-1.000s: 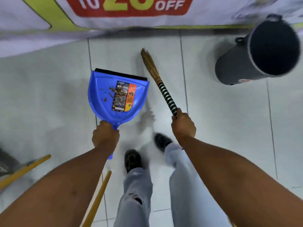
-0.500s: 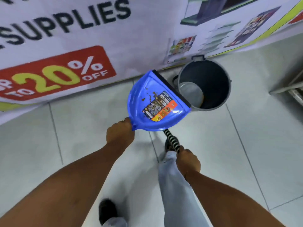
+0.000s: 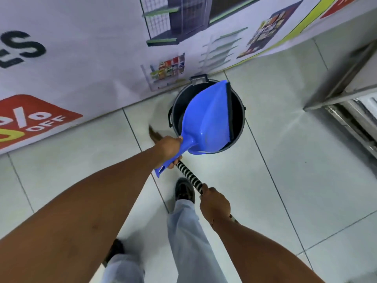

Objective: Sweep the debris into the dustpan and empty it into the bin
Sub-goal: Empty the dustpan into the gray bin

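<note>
Left hand (image 3: 168, 149) fisted on light, stiff plastic dustpan (image 3: 208, 119) handle, tipped over bin (image 3: 240, 123); right hand (image 3: 214, 203) clenches broom (image 3: 188, 176).

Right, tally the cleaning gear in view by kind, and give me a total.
Dustpan: 1, blue, tipped over the bin, held by the left hand
Broom: 1, striped handle, in the right hand
Bin: 1, dark, on the floor
Total: 3
</note>
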Available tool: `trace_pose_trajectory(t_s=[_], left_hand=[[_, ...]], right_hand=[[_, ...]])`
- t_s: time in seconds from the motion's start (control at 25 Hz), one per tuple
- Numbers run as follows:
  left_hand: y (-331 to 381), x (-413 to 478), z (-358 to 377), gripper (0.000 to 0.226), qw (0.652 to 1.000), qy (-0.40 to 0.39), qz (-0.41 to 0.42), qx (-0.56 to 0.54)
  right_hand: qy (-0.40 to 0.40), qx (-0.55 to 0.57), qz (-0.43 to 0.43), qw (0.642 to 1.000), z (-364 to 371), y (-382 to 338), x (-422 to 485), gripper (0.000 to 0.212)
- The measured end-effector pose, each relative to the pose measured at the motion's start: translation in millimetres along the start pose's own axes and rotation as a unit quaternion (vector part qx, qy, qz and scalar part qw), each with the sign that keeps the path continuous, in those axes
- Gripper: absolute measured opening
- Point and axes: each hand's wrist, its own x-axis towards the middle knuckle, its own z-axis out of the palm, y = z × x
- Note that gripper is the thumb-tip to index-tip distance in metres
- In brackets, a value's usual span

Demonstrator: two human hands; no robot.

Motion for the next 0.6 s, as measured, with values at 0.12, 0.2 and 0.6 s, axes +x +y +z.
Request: trace_pose_trajectory(t_s=[0.12, 0.2, 0.6], left_hand=[[-4.9, 1.4, -9.1, 0.052, 0.999, -0.006, -0.026, -0.035], [-19.5, -1.9, -15.1, 0.050, 0.997, 0.061, 0.033, 0.028], [-255.7, -70.8, -69.7, 0.008, 0.928, 0.355, 0.045, -0.103]], right_hand=[[0.002, 0.007, -0.001, 1.000, -2.7, -7.5, -0.2, 0.039], [0.004, 0.001, -0.006, 1.000, -4.2, -14.3, -1.2, 0.039], [0.021, -0.020, -0.072, 0.997, 15.2, -126.5, -7.2, 0.056]])
